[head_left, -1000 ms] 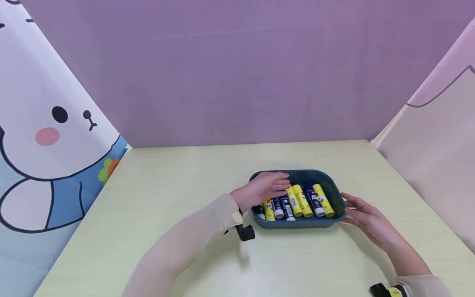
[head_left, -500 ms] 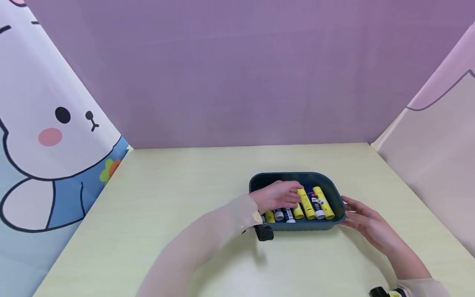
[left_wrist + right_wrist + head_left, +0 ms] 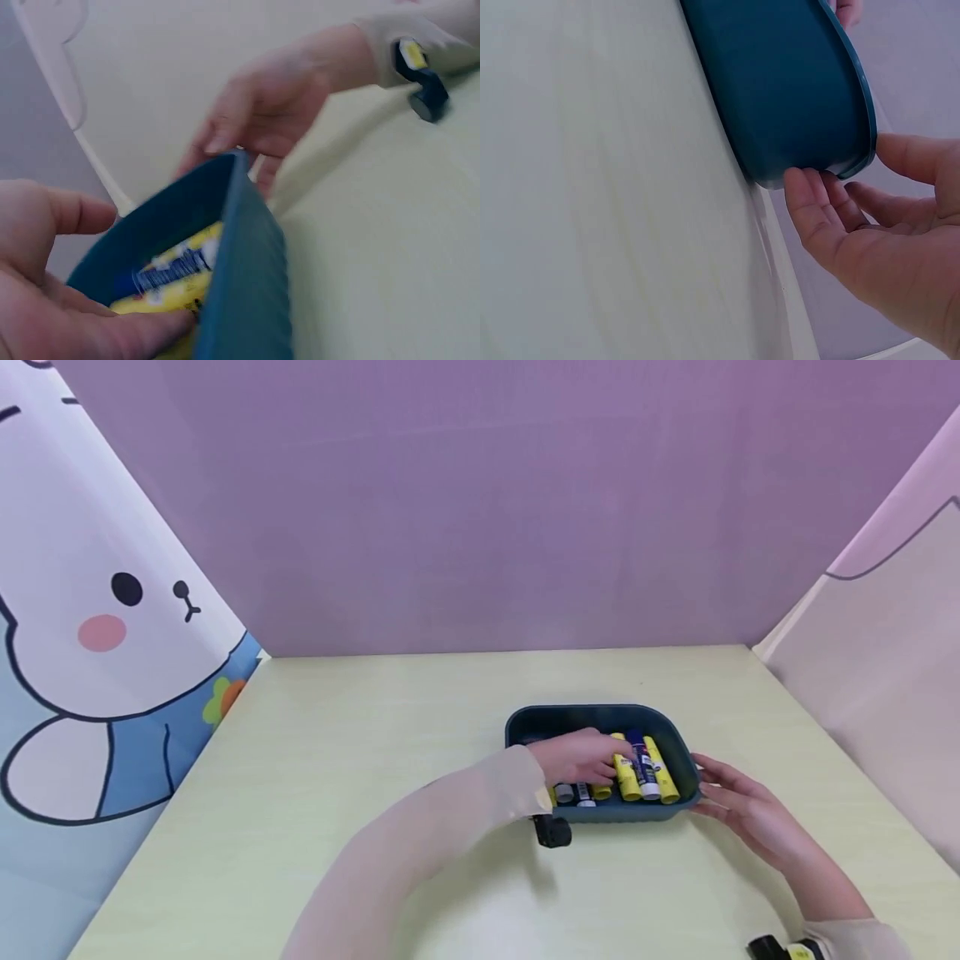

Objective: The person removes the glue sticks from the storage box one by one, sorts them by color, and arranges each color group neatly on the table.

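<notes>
A dark teal plastic box (image 3: 619, 812) holds a row of yellow glue sticks (image 3: 663, 775) and navy glue sticks (image 3: 644, 772). My left hand (image 3: 573, 757) reaches into it from the left, fingertips by a yellow glue stick right of the middle, hiding part of the row. In the left wrist view, one finger (image 3: 154, 330) lies against the yellow glue sticks, and the gap between thumb and finger is wide. At the box's right end, my right hand (image 3: 750, 814) touches the outer wall with its fingertips, as the right wrist view also shows.
The box stands on a pale wood-look table (image 3: 360, 718). Behind the table rises a purple backdrop (image 3: 480, 527). A cartoon-printed panel (image 3: 112, 602) borders the left side and a pale panel (image 3: 885, 693) the right. Each wrist wears a small black camera (image 3: 553, 832).
My left hand has slid rightward along the row and lower into the box, its fingertips reaching farther right over the glue sticks. My right hand has stayed at the box's end.
</notes>
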Demonstrator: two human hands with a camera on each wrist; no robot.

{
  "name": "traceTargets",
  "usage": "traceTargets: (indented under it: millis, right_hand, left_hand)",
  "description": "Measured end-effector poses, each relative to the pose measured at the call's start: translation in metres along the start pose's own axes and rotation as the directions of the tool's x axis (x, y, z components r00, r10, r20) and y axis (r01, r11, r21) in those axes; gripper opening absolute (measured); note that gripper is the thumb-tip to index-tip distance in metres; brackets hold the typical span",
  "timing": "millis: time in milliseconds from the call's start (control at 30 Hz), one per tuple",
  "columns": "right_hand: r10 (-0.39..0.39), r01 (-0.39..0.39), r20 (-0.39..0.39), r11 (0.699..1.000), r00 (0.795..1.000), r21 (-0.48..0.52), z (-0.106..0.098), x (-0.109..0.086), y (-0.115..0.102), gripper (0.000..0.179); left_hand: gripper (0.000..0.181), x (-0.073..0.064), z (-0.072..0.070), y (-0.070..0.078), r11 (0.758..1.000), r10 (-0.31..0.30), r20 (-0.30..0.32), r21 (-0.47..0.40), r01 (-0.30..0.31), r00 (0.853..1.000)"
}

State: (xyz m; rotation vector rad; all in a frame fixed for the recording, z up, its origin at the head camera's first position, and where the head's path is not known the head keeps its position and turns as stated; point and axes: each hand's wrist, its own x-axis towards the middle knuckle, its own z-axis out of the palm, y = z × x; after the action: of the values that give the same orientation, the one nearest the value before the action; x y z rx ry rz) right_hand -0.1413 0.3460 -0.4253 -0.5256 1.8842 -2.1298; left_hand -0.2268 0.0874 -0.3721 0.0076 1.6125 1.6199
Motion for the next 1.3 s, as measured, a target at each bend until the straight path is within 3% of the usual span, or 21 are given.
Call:
traceTargets:
  millis: [100,333,533,767,1067,1300]
  right_hand:
    - [-0.020,0.020,0.020,1.000,1.000,0.019,0.000,0.000,0.002,0.050]
    - [-0.025,0.025,0.017,1.000,1.000,-0.004,0.000,0.000,0.003,0.049]
    - [-0.029,0.029,0.003,1.000,1.000,-0.007,-0.002,-0.001,0.002,0.049]
    - [0.001,-0.002,-0.009,1.000,1.000,-0.024,-0.002,-0.001,0.002,0.048]
    - [0.011,-0.011,-0.014,0.999,1.000,-0.040,-0.001,0.000,0.003,0.046]
    - [0.008,-0.008,0.005,1.000,1.000,-0.022,-0.002,0.000,0.003,0.047]
  left_hand:
    - [0.057,0.008,0.007,-0.004,1.000,0.001,-0.048,0.029,0.001,0.999]
    - [0.032,0.022,0.019,-0.007,0.991,0.031,-0.086,0.132,-0.019,0.996]
    - [0.013,0.029,0.027,-0.008,0.988,0.080,-0.122,0.138,-0.063,0.989]
    - [0.020,0.035,0.029,-0.013,0.993,0.087,-0.174,0.090,-0.072,0.981]
    - [0.038,0.039,0.032,-0.013,0.991,0.130,-0.194,0.051,-0.122,0.972]
    - [0.057,0.038,0.032,-0.012,0.993,0.113,-0.191,-0.007,-0.116,0.975]
